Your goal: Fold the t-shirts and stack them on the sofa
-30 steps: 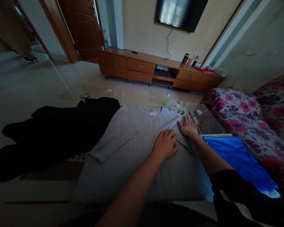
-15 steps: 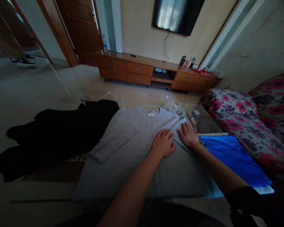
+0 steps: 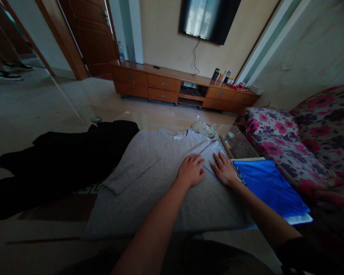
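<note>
The grey shirt (image 3: pixel 149 187) lies spread on the glass table (image 3: pixel 243 147), hem at the near edge; the left hand (image 3: pixel 191 170) and right hand (image 3: pixel 225 171) rest splayed on it, gripping nothing; a sideways drag of either palm could wrinkle the fabric, and an outward push could nudge the blue cloth (image 3: pixel 266 183) just right; the black garment (image 3: pixel 74 156) crowds the left; the floral sofa (image 3: pixel 278 137) and low cabinet (image 3: pixel 164 88) stand farther off, obstructing neither hand.
</note>
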Tool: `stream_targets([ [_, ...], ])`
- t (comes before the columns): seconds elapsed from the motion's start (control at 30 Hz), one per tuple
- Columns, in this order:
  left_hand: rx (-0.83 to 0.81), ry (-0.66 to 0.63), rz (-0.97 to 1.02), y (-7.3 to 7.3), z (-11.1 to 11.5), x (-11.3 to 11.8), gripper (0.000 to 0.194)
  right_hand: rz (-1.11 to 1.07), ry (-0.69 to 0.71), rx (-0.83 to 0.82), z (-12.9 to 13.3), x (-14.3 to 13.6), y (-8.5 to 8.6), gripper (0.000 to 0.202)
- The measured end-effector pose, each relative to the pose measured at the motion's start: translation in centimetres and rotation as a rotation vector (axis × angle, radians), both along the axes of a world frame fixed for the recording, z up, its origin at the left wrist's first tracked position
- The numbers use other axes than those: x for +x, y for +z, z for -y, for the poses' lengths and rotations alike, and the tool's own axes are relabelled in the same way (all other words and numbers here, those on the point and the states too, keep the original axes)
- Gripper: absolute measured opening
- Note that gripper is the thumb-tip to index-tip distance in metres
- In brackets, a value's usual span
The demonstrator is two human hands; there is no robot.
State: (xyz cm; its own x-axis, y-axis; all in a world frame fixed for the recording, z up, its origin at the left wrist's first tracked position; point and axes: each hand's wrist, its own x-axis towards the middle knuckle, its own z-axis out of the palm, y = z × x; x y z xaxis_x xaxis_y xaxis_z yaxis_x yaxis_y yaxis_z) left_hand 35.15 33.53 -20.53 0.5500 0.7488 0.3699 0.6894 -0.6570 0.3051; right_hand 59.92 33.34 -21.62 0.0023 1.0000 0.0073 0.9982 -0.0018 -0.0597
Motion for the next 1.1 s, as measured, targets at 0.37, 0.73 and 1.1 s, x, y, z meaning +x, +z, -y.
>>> stream_targets([
  [0.37,0.048,0.011,0.049,1.1,0.2,0.3,0.044,0.03,0.034,-0.004,2.2,0.8,0.1,0.078],
  [0.73,0.068,0.206,0.001,3.5,5.5,-9.5,0.037,0.015,0.029,0.017,3.1,0.0,1.6,0.078],
  [1.1,0.052,0.443,-0.334,1.3,9.3,-26.5,0.057,0.022,-0.166,0.136,7.0,-0.9,1.3,0.07],
])
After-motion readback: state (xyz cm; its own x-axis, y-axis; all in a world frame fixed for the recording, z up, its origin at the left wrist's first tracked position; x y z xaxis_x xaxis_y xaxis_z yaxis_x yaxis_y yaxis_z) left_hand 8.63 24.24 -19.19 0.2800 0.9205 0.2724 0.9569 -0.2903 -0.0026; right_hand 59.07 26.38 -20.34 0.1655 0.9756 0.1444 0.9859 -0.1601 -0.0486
